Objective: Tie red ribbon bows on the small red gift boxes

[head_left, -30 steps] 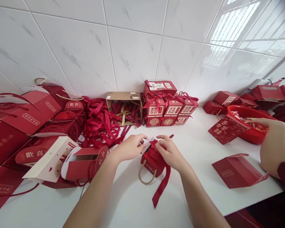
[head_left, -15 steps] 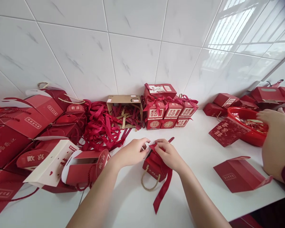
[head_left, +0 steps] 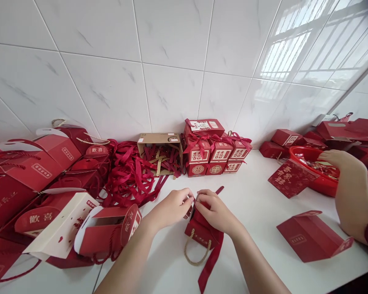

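Observation:
A small red gift box stands on the white table between my hands, its beige rope handle hanging towards me. A wide red ribbon crosses the box; one tail runs down the near right side, and another tip shows behind my right hand. Over the top of the box, my right hand pinches the ribbon. My left hand is at the upper left corner, thumb and fingers pressed together, their tips close to the right fingertips. Whatever lies between the left fingertips is hidden.
Stacked red boxes with bows stand against the wall, beside a cardboard box of ribbon strips. A loose ribbon pile and larger red boxes fill the left. At right, another person's hand reaches over a red basin.
My left fingers have closed together and come nearer the right ones. The right hand has settled lower over the box top. The whole view has tilted slightly upward.

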Tool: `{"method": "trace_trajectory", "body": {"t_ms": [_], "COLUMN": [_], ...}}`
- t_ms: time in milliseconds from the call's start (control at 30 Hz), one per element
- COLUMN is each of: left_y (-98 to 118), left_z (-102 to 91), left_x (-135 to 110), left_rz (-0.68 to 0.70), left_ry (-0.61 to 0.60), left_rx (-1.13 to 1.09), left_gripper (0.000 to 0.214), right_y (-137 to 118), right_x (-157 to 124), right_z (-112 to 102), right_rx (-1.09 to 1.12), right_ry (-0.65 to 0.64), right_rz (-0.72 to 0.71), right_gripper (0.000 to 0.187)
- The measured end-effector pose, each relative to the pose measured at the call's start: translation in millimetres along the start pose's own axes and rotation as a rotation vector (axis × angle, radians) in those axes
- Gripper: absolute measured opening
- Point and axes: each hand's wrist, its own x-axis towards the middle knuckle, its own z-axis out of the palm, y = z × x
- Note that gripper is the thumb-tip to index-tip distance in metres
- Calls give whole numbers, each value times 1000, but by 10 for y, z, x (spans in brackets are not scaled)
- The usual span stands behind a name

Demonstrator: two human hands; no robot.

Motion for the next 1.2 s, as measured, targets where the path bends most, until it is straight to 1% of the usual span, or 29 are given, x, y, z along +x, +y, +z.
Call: {"method": "trace_trajectory", "body": {"t_ms": [100, 167, 200, 233, 267, 300, 333, 400, 467, 500, 533, 567, 600, 633, 700, 733, 767, 800, 867, 933, 1000, 1067, 1200], "left_y": [26, 37, 36, 30, 19, 4, -11, -37, -42, -35, -24, -12, -3, -1, -23, -47, -77, -109, -170, -216, -245, -262, -289], "left_z": [42, 33, 7, -37, -98, -173, -258, -423, -527, -538, -517, -462, -379, -273, -31, 86, 188, 272, 380, 430, 457, 480, 498], "left_x": [13, 10, 2, -12, -31, -57, -87, -153, -201, -209, -202, -179, -140, -88, 40, 101, 152, 186, 188, 104, -34, -181, -384], "left_rz": [-12, 4, 9, 3, -12, -33, -56, -60, 41, 117, 191, 249, 278, 275, 229, 205, 192, 183, 141, 90, 49, -4, -178], "left_ry": [-19, 3, 35, 92, 174, 288, 435, 806, 1162, 1287, 1342, 1309, 1185, 1002, 519, 362, 274, 219, 204, 219, 219, 212, 216], "left_rx": [-26, 15, 53, 102, 156, 208, 253, 297, 319, 341, 362, 367, 347, 299, 129, 65, 17, -21, -91, -146, -179, -189, -133], "left_gripper": [21, 18, 17, 17, 16, 15, 13, 10, 20, 27, 31, 32, 29, 25, 20, 19, 18, 19, 17, 15, 18, 23, 34], "right_y": [-4, -3, 5, 21, 47, 83, 131, 246, 362, 410, 447, 473, 489, 496, 497, 497, 500, 506, 532, 564, 590, 606, 620], "right_x": [-11, -35, -58, -89, -130, -181, -240, -376, -510, -568, -617, -654, -681, -696, -701, -694, -685, -674, -654, -639, -629, -618, -584], "right_z": [-13, -47, -74, -108, -148, -191, -232, -298, -319, -311, -291, -262, -228, -192, -124, -97, -76, -60, -47, -54, -74, -103, -178], "right_rx": [20, 48, 64, 80, 96, 111, 125, 148, 168, 178, 185, 188, 189, 190, 193, 201, 216, 240, 337, 479, 591, 602, 473], "right_ry": [-3, 36, 77, 131, 191, 251, 304, 377, 380, 350, 307, 262, 224, 199, 188, 191, 194, 195, 163, 75, -28, -105, -212], "right_rz": [-16, -20, -18, -12, -2, 12, 31, 81, 134, 159, 180, 196, 205, 205, 180, 162, 146, 138, 156, 210, 256, 272, 247], "right_gripper": [25, 23, 22, 21, 21, 22, 23, 26, 28, 30, 31, 32, 33, 34, 33, 32, 32, 33, 35, 36, 36, 36, 39]}}
